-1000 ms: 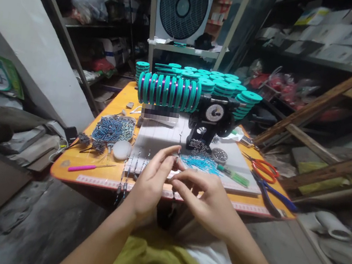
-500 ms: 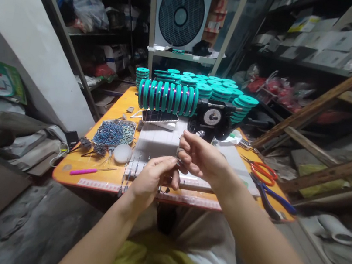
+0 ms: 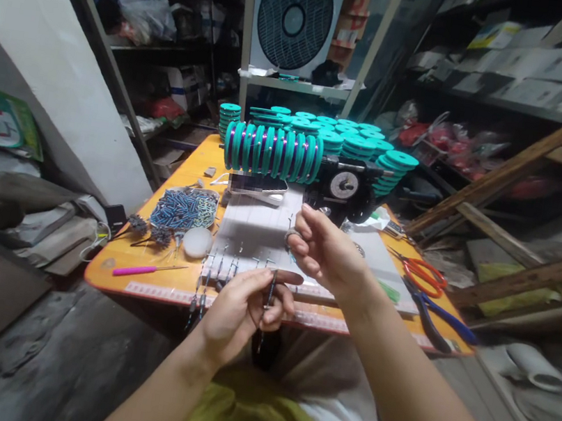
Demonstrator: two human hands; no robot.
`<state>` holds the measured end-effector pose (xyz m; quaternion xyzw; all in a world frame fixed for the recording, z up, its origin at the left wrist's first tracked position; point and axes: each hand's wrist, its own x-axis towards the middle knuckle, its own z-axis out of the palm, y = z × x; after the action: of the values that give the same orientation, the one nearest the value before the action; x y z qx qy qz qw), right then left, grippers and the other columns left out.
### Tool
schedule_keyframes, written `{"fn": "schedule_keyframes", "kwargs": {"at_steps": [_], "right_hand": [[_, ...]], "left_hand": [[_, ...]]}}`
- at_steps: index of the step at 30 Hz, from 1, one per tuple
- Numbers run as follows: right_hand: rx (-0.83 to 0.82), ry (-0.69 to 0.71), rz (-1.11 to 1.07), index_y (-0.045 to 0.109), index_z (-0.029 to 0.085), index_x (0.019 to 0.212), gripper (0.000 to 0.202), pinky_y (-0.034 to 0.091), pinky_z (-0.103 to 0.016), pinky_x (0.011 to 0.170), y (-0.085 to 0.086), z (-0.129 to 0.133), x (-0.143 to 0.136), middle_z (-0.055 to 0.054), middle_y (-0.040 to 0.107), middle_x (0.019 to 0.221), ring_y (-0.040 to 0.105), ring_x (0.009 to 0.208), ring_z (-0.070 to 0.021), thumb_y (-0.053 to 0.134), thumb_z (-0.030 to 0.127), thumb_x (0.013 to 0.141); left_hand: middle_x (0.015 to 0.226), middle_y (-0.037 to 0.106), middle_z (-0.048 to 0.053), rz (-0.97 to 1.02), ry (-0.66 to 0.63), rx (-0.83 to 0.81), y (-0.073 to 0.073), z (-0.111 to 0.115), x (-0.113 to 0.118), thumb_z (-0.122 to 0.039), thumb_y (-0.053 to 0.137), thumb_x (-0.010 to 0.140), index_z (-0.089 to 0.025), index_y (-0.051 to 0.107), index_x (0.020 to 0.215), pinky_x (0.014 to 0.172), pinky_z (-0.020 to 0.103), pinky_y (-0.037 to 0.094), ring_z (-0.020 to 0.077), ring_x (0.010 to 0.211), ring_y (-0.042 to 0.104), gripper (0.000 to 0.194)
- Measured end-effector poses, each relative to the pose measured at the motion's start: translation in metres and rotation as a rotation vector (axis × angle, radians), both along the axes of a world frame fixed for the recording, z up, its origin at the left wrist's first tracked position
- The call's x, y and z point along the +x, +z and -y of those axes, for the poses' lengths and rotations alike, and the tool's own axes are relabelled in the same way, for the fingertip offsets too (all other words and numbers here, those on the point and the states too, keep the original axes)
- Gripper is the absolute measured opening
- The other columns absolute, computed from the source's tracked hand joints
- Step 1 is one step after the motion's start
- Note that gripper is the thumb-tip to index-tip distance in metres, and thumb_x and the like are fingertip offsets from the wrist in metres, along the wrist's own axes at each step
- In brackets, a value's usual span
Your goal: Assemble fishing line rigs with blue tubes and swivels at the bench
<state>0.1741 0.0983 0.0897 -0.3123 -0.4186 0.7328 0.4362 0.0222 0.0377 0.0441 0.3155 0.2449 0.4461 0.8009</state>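
My left hand (image 3: 251,304) is closed, thumb against fingers, on a thin dark beaded line (image 3: 265,321) that hangs down past its fingertips. Up and to the right, my right hand (image 3: 322,248) is curled, its thumb and forefinger together. A thin dark end shows beside its fingers, but what it pinches is too small to make out. Under both hands lies a pale lined board (image 3: 252,224). Several similar beaded lines (image 3: 203,297) hang over its front left edge. Behind stands a black winding device (image 3: 342,188) with a row of teal spools (image 3: 273,153) on its shaft.
Stacks of teal discs (image 3: 396,168) line the back of the orange table (image 3: 184,182). On the left are a tray of small blue parts (image 3: 183,208), a round white lid (image 3: 196,244) and a pink-handled needle tool (image 3: 137,271). Orange scissors (image 3: 424,277) and blue-handled pliers (image 3: 429,313) lie right.
The hands have moved apart: my left is slightly lower, my right slightly right. The beaded line now shows hanging from my left fingers. The camera view has shifted a little.
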Motion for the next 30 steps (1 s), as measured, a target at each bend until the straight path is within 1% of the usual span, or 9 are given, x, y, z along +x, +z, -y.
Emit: {"fn": "schedule_keyframes", "kwargs": {"at_steps": [3, 5, 6, 10, 13, 16, 20, 26, 30], "right_hand": [[0.094, -0.019, 0.147, 0.058, 0.017, 0.084, 0.032, 0.021, -0.013, 0.028, -0.003, 0.008, 0.003, 0.005, 0.053, 0.051, 0.033, 0.03, -0.0032, 0.054, 0.048, 0.09], [0.149, -0.008, 0.285, 0.063, 0.016, 0.1, 0.032, 0.021, -0.013, 0.031, -0.008, 0.015, 0.005, 0.006, 0.051, 0.049, 0.033, 0.033, -0.0032, 0.058, 0.046, 0.089], [0.169, 0.013, 0.349, 0.064, 0.015, 0.103, 0.033, 0.024, -0.013, 0.034, -0.011, 0.019, 0.006, 0.007, 0.05, 0.05, 0.035, 0.035, -0.0035, 0.061, 0.044, 0.087], [0.251, 0.131, 0.413, 0.067, 0.013, 0.094, 0.029, 0.042, -0.02, 0.05, -0.025, 0.033, 0.006, 0.004, 0.056, 0.055, 0.055, 0.05, -0.0088, 0.067, 0.041, 0.084], [0.308, 0.086, 0.409, 0.066, 0.013, 0.088, 0.028, 0.045, -0.022, 0.054, -0.033, 0.038, 0.003, 0.001, 0.06, 0.057, 0.06, 0.055, -0.0117, 0.068, 0.041, 0.083], [0.283, 0.023, 0.38, 0.063, 0.016, 0.091, 0.027, 0.039, -0.018, 0.043, -0.04, 0.042, 0.0, 0.003, 0.061, 0.056, 0.053, 0.046, -0.0085, 0.068, 0.041, 0.083], [0.235, 0.002, 0.363, 0.06, 0.018, 0.09, 0.027, 0.027, -0.016, 0.031, -0.045, 0.047, -0.001, 0.005, 0.058, 0.05, 0.04, 0.034, -0.0054, 0.065, 0.044, 0.086], [0.225, -0.087, 0.256, 0.061, 0.017, 0.08, 0.026, 0.028, -0.016, 0.032, -0.049, 0.051, -0.006, 0.005, 0.056, 0.047, 0.04, 0.033, -0.0052, 0.071, 0.041, 0.08], [0.135, -0.137, 0.122, 0.058, 0.017, 0.076, 0.027, 0.027, -0.014, 0.03, -0.055, 0.053, -0.016, 0.007, 0.052, 0.042, 0.036, 0.031, -0.0041, 0.072, 0.04, 0.079]], "left_hand": [[0.067, 0.064, 0.007, -0.016, -0.002, -0.033, -0.005, 0.003, -0.003, -0.03, 0.063, 0.083, -0.006, 0.072, 0.09, 0.046, 0.018, 0.028, 0.0044, 0.048, 0.041, 0.027], [0.066, 0.065, 0.008, -0.042, 0.016, -0.036, -0.008, 0.005, -0.004, -0.03, 0.065, 0.082, -0.006, 0.071, 0.084, 0.046, 0.018, 0.028, 0.0049, 0.049, 0.042, 0.025], [0.065, 0.065, 0.008, -0.05, 0.024, -0.036, -0.009, 0.006, -0.005, -0.031, 0.066, 0.081, -0.006, 0.071, 0.082, 0.046, 0.018, 0.029, 0.0053, 0.049, 0.042, 0.025], [0.063, 0.066, 0.009, -0.097, 0.04, -0.036, -0.011, 0.009, -0.005, -0.036, 0.068, 0.077, -0.008, 0.069, 0.075, 0.045, 0.019, 0.03, 0.0069, 0.047, 0.044, 0.028], [0.056, 0.063, 0.005, -0.138, 0.044, -0.032, -0.012, 0.01, -0.003, -0.038, 0.066, 0.077, -0.01, 0.066, 0.069, 0.042, 0.019, 0.024, 0.0047, 0.041, 0.036, 0.029], [0.046, 0.055, 0.0, -0.157, 0.057, -0.012, -0.013, 0.009, -0.001, -0.038, 0.064, 0.078, -0.012, 0.061, 0.063, 0.041, 0.018, 0.016, 0.0019, 0.037, 0.025, 0.03], [0.043, 0.052, -0.002, -0.158, 0.072, 0.008, -0.013, 0.009, 0.001, -0.039, 0.064, 0.077, -0.012, 0.059, 0.061, 0.041, 0.019, 0.011, 0.0007, 0.035, 0.02, 0.032], [0.042, 0.05, -0.003, -0.17, 0.112, 0.016, -0.014, 0.01, 0.007, -0.04, 0.065, 0.076, -0.012, 0.059, 0.059, 0.041, 0.019, 0.011, 0.0013, 0.035, 0.022, 0.033], [0.039, 0.045, -0.004, -0.154, 0.127, 0.026, -0.017, 0.009, 0.01, -0.041, 0.063, 0.077, -0.013, 0.058, 0.057, 0.04, 0.02, 0.012, 0.0022, 0.035, 0.024, 0.035]]}}
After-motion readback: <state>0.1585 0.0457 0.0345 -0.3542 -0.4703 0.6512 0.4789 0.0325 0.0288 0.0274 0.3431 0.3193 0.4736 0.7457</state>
